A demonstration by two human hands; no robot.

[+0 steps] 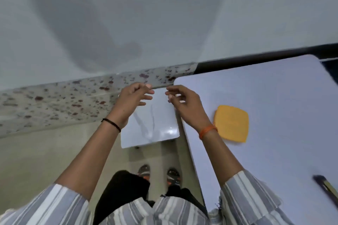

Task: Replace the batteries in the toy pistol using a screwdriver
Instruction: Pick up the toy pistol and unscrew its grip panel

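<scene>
My left hand [130, 100] and my right hand [184, 104] are raised in front of me, fingertips pointing toward each other with a small gap between them. The fingers of both are loosely curled and hold nothing. They hover above a small white stool [157, 129] beside a white table [274, 106]. A dark object with a yellowish part [327, 186] lies blurred at the table's right edge; I cannot tell what it is. No toy pistol, screwdriver or batteries show clearly.
An orange square lid or container [231, 123] lies on the table to the right of my right wrist. A speckled stone skirting [54, 100] runs along the grey wall. My feet in sandals [159, 173] stand on the floor below the stool.
</scene>
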